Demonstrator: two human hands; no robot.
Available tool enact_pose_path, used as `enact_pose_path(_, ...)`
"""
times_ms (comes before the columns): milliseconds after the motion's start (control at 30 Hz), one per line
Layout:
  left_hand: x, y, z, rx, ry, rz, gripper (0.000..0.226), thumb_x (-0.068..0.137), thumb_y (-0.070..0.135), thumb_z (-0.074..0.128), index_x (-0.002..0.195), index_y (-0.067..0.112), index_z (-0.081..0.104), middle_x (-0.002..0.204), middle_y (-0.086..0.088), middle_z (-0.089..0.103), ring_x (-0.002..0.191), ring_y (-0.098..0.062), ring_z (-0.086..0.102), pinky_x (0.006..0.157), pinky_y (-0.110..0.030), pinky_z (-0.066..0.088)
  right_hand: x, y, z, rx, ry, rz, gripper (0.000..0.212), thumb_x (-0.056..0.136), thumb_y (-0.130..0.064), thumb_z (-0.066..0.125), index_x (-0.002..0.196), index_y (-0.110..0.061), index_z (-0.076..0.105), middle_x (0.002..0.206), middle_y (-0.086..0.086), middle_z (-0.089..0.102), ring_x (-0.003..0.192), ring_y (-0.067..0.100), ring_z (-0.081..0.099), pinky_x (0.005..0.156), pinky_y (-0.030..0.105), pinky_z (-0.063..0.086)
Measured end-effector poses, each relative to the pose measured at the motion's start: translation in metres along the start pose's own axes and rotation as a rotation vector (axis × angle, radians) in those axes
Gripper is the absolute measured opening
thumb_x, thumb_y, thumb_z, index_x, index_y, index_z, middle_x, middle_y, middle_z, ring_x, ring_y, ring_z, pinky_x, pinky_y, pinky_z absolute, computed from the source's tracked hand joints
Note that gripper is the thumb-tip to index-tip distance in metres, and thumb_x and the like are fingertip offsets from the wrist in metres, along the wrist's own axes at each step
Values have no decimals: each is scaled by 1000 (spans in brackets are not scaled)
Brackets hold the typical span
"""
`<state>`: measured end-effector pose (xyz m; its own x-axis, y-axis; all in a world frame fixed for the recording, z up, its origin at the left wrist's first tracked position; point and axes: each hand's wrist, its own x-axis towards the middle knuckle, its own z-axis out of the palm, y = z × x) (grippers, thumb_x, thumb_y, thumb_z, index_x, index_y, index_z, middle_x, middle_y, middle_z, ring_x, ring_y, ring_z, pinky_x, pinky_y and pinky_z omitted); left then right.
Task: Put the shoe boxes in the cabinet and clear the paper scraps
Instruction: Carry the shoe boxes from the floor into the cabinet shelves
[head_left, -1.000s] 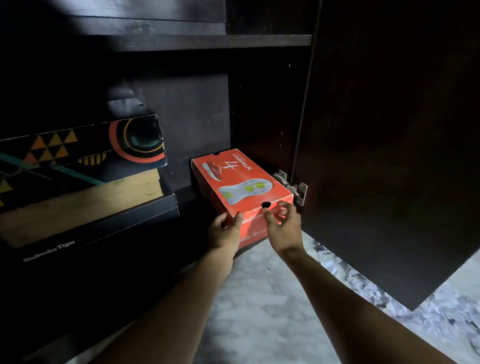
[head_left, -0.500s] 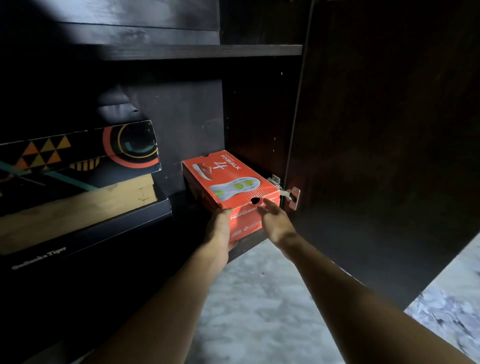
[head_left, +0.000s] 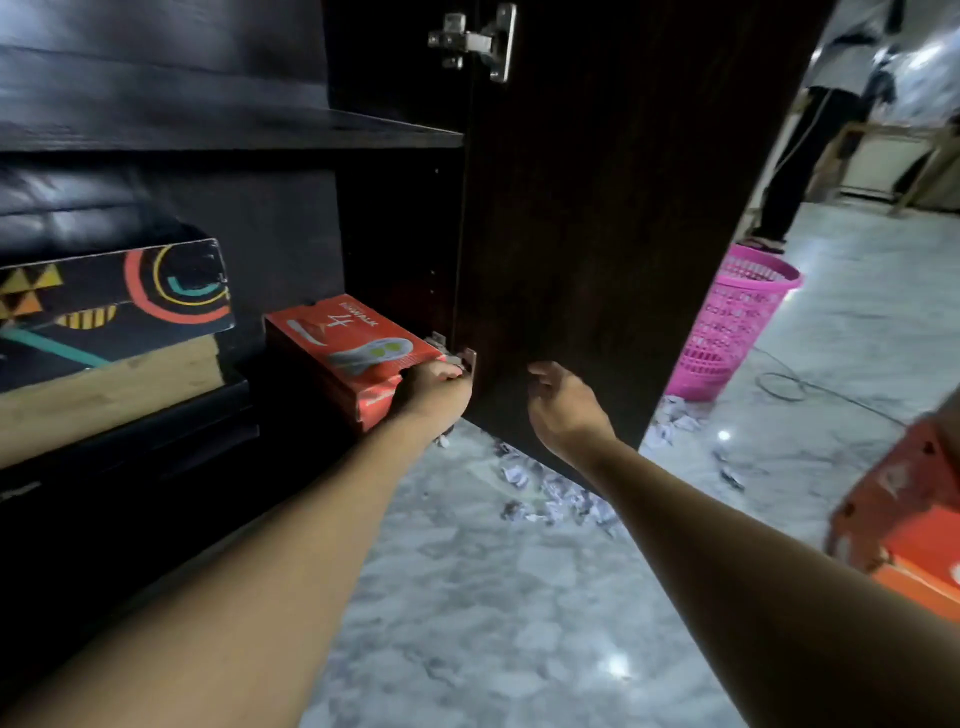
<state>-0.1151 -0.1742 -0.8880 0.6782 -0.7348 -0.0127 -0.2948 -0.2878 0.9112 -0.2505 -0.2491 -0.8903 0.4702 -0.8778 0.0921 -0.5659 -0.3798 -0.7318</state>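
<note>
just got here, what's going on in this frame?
A person is loading a dark cabinet. Their left hand holds the near end of a red shoe box on the bottom shelf, beside stacked boxes. The right hand is off it, in front of the open door, holding nothing. Paper scraps lie on the floor; an orange box sits at right.

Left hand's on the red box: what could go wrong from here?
The left hand holds the red shoe box beside the lower hinge; fingers might get pinched if the door swings. The box's front seems to stick out, so the door may hit it. Paper scraps underfoot could slip.
</note>
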Motion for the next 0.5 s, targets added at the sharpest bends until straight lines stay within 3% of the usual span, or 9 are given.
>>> enact_pose_path(167,-40,35,57,55,-171,148,13,90,14,61,97,16,72,89,-4,64,96,-25,66,79,-26,48,-62,33,-56,-117,203,67,38,100,-21,37,134,-18,54,134,10,59,122,28,55,100,35,41)
enact_pose_path(333,-108,78,138,85,-372,269,23,90,21,58,106,15,74,109,-6,72,103,-24,66,76,-22,45,-137,82,-122,-139,422,276,38,98,-18,38,130,-21,57,126,12,64,117,30,58,95,34,42)
enact_pose_path(433,-156,100,187,115,-541,336,23,91,17,54,100,7,72,110,-15,71,103,-32,65,80,-29,50,-187,115,-159,-174,530,383,38,95,-16,39,127,-19,58,125,14,65,117,32,57,94,35,43)
enact_pose_path(500,-189,115,214,127,-644,395,21,92,16,52,95,8,71,108,-16,71,104,-31,64,77,-26,46,-223,135,-184,-198,584,445,38,95,-16,39,128,-18,57,127,14,63,118,32,57,92,35,42)
